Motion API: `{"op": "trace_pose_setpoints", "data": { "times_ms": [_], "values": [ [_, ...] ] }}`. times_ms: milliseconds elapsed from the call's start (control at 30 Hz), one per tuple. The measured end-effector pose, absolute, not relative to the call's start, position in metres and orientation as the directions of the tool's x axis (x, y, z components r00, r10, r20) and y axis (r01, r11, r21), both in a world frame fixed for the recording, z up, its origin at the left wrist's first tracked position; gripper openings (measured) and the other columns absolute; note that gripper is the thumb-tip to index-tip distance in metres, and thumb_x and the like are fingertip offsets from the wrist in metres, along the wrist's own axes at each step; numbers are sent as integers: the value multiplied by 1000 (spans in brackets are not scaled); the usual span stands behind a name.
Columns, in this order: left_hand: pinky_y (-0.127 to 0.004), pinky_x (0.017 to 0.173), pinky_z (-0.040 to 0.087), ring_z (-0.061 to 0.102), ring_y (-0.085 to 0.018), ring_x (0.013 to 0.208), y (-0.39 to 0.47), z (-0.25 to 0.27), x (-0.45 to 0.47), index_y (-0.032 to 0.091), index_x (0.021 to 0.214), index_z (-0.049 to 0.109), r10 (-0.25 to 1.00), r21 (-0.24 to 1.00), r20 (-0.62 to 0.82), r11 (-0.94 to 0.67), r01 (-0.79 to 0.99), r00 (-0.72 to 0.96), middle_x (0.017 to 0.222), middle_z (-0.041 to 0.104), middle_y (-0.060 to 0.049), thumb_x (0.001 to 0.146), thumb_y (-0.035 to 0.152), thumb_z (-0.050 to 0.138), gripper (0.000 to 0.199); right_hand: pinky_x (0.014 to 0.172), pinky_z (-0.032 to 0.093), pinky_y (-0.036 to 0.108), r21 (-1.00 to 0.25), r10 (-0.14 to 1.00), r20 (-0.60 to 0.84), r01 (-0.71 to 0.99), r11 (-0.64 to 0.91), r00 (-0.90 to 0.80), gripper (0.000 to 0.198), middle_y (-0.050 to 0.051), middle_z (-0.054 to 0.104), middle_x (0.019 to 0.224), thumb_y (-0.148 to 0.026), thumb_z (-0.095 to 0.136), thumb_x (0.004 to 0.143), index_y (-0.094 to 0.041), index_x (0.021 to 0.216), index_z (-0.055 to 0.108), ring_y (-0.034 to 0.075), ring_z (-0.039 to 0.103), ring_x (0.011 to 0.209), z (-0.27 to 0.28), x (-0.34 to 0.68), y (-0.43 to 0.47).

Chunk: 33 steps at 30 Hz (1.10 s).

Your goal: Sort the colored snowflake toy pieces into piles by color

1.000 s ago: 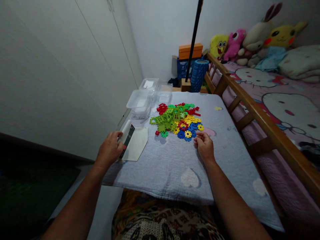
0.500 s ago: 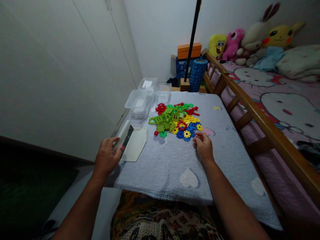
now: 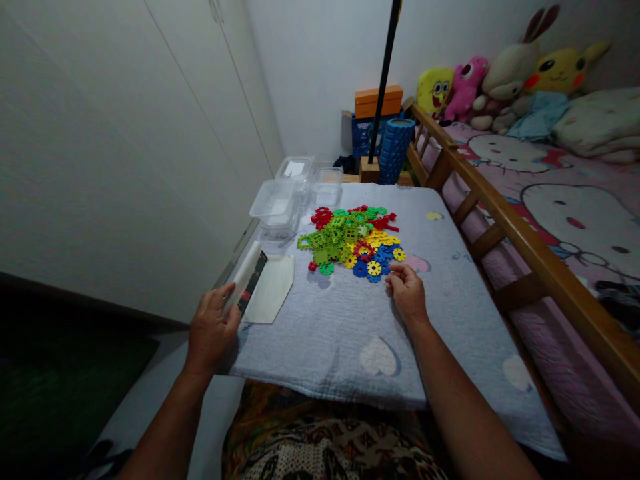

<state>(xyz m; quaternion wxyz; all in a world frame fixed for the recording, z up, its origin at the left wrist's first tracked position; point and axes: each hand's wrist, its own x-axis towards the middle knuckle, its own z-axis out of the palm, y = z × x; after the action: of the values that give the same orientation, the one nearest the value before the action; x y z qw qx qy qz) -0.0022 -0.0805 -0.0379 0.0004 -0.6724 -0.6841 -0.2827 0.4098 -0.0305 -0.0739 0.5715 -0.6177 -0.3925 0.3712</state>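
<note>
On the left of the blue-grey cloth lies an opened pale folder-like cover (image 3: 271, 290); its raised flap (image 3: 249, 268) is whitish with a dark strip. My left hand (image 3: 213, 327) is at the flap's near-left edge, thumb and fingers apart, not closed around it; whether the fingertips touch it I cannot tell. My right hand (image 3: 407, 291) rests on the cloth with curled fingers, thumb and index together, just right of the pile's blue pieces (image 3: 360, 269). Anything inside those fingers is hidden. The pile (image 3: 334, 238) holds green, yellow, red and blue plastic snowflake discs and window-shaped building pieces.
Clear plastic boxes (image 3: 274, 202) stand at the table's back left, beside a white cupboard (image 3: 150, 133). A wooden bed rail (image 3: 480, 200) runs along the right side. Behind the table are a black pole (image 3: 384, 80) and a blue foam roller (image 3: 395, 150).
My left hand has shifted slightly down and left, its fingertips drawing back from the raised flap. The flap, the pile and my right hand look the same.
</note>
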Motion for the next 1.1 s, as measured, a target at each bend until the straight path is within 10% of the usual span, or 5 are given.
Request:
{"op": "trace_pose_setpoints", "data": {
  "times_ms": [1100],
  "values": [
    [-44, 106, 46, 58, -28, 114, -77, -40, -1, 24, 133, 56, 920, 278, 392, -146, 949, 27, 118, 60, -11, 89, 23, 47, 45, 52, 45, 24, -995, 918, 14, 99, -27, 397, 27, -2, 64, 70, -30, 57, 69, -20, 93, 64, 12, 56, 55, -73, 411, -30]
  ]
}}
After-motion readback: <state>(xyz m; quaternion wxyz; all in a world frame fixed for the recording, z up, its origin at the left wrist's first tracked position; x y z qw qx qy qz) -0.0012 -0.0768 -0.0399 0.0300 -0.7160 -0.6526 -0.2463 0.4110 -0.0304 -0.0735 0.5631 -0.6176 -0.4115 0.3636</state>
